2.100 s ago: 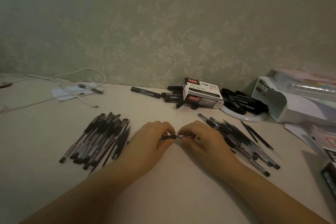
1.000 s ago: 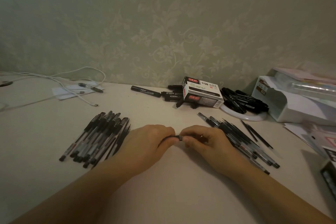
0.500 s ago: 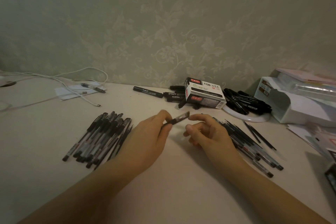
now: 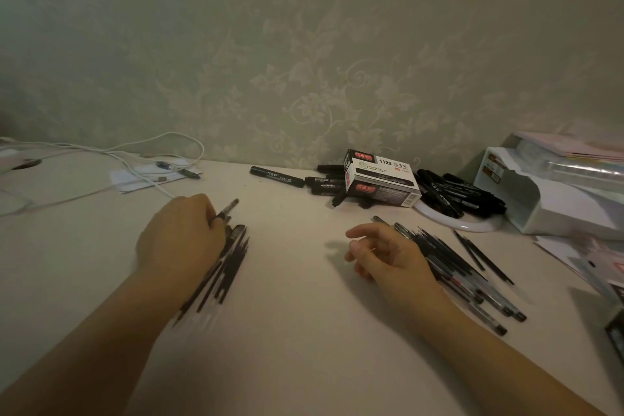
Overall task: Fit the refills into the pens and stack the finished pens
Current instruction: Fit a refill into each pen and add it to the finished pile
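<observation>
My left hand point(image 4: 180, 235) grips a dark pen point(image 4: 228, 207) whose tip points up and to the right. The hand hovers over the stack of pens point(image 4: 223, 267) on the left of the table and hides most of that stack. My right hand point(image 4: 385, 255) lies in the middle of the table with loosely curled fingers and holds nothing. Just to its right spreads a second pile of pens point(image 4: 466, 275), and two thin refills point(image 4: 479, 255) lie beyond it.
A marker box point(image 4: 381, 182) stands at the back among loose black markers point(image 4: 277, 176). More markers fill a white dish point(image 4: 452, 213). A white organiser point(image 4: 553, 192) sits at the right, papers point(image 4: 580, 257) below it. White cables point(image 4: 101, 159) trail at the back left.
Both hands held one pen between them. The right hand has let go, and the left hand has carried the pen leftwards over the left stack.
</observation>
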Action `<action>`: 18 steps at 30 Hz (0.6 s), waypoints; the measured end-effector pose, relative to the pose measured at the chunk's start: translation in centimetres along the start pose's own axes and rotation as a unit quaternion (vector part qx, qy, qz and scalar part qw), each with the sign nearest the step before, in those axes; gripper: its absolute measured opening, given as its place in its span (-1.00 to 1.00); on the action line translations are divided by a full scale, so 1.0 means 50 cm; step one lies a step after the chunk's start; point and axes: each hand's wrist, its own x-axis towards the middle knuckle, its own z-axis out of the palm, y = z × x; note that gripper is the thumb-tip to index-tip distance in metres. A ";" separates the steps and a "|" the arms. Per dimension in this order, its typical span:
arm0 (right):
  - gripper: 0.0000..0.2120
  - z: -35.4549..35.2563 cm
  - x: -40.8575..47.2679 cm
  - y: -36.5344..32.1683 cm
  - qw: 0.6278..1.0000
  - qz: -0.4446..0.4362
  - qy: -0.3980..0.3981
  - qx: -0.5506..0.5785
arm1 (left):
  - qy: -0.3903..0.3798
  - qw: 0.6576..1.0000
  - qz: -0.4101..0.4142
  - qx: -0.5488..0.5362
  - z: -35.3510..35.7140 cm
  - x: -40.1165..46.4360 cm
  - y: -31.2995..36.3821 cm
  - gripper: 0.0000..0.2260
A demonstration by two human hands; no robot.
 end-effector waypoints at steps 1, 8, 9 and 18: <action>-0.87 0.000 0.000 0.000 1.000 -0.001 -0.001 -0.002 | -0.002 1.000 -0.004 0.003 0.000 0.000 -0.002 -0.89; -0.87 0.001 0.000 0.001 1.000 0.004 0.000 -0.014 | -0.026 1.000 0.007 0.009 0.007 -0.003 0.000 -0.90; -0.86 0.002 0.000 0.000 1.000 0.004 0.000 -0.015 | -0.026 1.000 0.008 0.008 0.008 -0.002 0.000 -0.90; -0.86 0.003 -0.005 -0.007 0.999 -0.001 -0.003 -0.042 | 0.014 0.995 0.090 -0.046 0.011 -0.023 0.041 -0.93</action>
